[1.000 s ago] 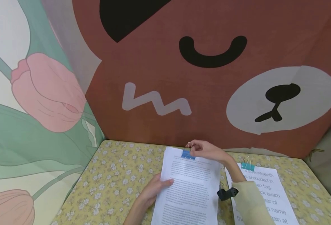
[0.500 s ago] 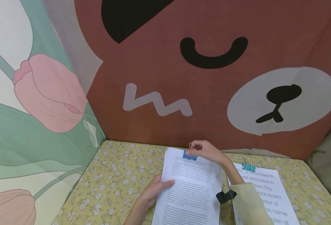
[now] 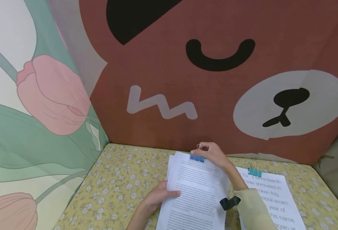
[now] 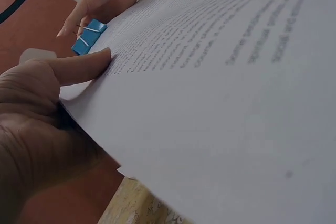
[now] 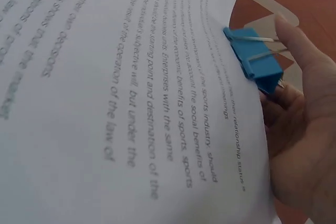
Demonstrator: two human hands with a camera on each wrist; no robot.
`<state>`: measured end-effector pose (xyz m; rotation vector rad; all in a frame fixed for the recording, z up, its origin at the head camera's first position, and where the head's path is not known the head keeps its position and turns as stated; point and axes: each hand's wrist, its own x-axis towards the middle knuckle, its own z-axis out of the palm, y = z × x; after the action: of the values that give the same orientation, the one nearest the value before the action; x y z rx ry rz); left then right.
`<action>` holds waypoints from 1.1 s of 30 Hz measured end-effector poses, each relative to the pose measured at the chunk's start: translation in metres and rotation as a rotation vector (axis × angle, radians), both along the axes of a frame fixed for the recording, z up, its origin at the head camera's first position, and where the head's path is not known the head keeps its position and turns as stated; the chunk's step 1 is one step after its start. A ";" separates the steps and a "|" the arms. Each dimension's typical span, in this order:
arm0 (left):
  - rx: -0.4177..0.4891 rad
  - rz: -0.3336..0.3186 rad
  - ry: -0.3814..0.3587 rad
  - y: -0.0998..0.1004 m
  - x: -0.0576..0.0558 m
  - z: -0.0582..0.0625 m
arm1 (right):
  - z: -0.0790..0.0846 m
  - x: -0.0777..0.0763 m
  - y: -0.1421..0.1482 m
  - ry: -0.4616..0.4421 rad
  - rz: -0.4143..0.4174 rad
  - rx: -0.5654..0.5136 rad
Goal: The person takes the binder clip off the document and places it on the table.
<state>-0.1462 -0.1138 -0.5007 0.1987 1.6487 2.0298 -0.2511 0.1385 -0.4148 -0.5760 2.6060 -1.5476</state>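
A stack of printed paper sheets (image 3: 197, 198) is held up in front of me, with the edge of another sheet showing at its upper left. My left hand (image 3: 157, 196) grips the stack's left edge, thumb on the printed face and fingers behind. At the top edge sits a blue binder clip (image 3: 197, 158), which overlaps the paper. My right hand (image 3: 213, 156) pinches the clip by its wire handles, as the right wrist view shows the thumb at the handles of the clip (image 5: 254, 59). How deep the clip's mouth reaches over the sheets is hard to tell.
To the right lies another paper stack (image 3: 278, 204) in large print, with a teal binder clip (image 3: 255, 172) at its top. A yellow floral cloth (image 3: 123, 185) covers the table. Behind it stands a brown cloth backdrop (image 3: 157, 134) with a bear's face.
The stack and blue clip have shifted slightly right, and a rear sheet's edge now shows more at the upper left. My right thumb and fingers have closed in on the clip's handles.
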 end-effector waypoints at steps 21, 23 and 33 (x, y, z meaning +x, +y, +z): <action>-0.231 0.324 0.089 -0.072 -0.008 0.024 | -0.015 0.014 0.006 -0.193 -0.351 -0.361; -0.270 0.360 0.097 -0.080 -0.007 0.028 | -0.017 0.017 0.003 -0.211 -0.336 -0.373; -0.488 0.488 0.189 -0.115 -0.004 0.042 | -0.034 0.023 -0.022 -0.220 -0.214 -0.337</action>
<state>-0.1499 -0.2292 -0.4587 -0.2123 2.4426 1.8889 -0.2285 0.1169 -0.4488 -0.1299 2.3219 -2.0060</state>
